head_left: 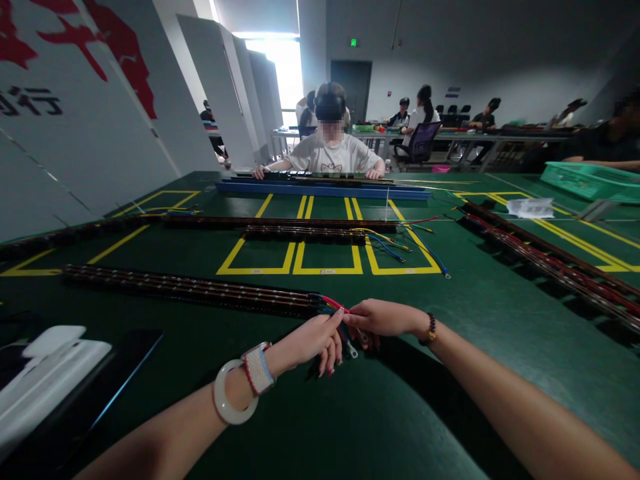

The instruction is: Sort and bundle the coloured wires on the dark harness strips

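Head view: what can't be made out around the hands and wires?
Head view, grip on the wires: covered by left hand and right hand fingers.
Head view, terminal below the hands: too small.
Head view, white object: cut off by the left edge.
Head view, labels in the yellow boxes: too small.

Dim room, window [280, 73] glare at rear, edges bowed, faces blurred

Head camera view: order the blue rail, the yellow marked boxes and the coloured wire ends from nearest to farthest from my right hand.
1. coloured wire ends: at the fingertips of the right hand, centre front.
2. yellow marked boxes: mid-table, straight ahead.
3. blue rail: far edge, in front of the person opposite.
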Tool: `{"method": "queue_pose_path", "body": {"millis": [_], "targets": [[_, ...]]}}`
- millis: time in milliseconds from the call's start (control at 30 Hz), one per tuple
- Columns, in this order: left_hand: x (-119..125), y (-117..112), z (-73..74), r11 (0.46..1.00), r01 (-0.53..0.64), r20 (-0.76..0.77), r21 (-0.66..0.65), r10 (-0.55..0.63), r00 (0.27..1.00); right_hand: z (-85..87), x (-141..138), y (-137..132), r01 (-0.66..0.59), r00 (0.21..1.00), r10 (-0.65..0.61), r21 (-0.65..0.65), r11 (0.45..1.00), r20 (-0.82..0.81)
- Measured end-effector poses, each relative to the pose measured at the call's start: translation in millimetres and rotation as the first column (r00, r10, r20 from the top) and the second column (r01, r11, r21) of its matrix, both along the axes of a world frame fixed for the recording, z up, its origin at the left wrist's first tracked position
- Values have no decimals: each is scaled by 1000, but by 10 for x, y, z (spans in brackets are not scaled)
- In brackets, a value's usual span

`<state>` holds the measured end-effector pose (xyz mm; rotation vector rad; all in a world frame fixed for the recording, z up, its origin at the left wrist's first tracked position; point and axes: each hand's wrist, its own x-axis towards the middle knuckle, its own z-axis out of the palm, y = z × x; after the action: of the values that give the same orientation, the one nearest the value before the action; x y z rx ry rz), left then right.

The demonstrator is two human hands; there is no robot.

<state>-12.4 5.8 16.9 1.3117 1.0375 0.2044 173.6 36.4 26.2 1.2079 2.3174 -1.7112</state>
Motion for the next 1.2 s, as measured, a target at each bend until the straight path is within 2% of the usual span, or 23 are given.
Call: {"method": "queue_pose_path", "body": {"millis": [267, 467, 633, 733, 900, 967, 1033, 1100, 1167, 1200], "targets": [[4, -6, -58, 999, 7, -31, 36, -6, 1000, 16, -19, -32, 12, 1000, -9, -230, 973, 11], [-18, 21, -106, 999, 27, 20, 34, -27, 999, -121, 10, -18, -93, 968, -37, -492, 866, -246], [-24, 33, -112, 998, 28, 140, -54, -20, 990, -167, 7, -40, -86, 932, -140, -579, 811, -334], [-10, 22, -95, 996, -4, 212, -92, 24, 977, -164, 4, -38, -42, 930, -176, -572, 819, -322], [9, 2, -9, 986, -15, 357, -168, 75, 931, -119, -16, -31, 86, 938, -238, -493, 866, -254], [10, 0, 20, 978, -41, 406, -202, 121, 906, -73, -32, -43, 161, 941, -261, -393, 905, -216], [10, 2, 31, 967, -73, 454, -246, 181, 872, -16, -52, -70, 241, 948, -277, -211, 947, -159], [15, 5, 19, 949, -101, 490, -299, 244, 837, 37, -82, -110, 285, 956, -283, 12, 959, -77], [28, 8, -8, 931, -129, 513, -342, 300, 805, 66, -122, -157, 280, 957, -289, 247, 928, 2], [38, 8, -22, 923, -139, 523, -360, 323, 789, 69, -144, -181, 260, 956, -292, 363, 895, 37]]}}
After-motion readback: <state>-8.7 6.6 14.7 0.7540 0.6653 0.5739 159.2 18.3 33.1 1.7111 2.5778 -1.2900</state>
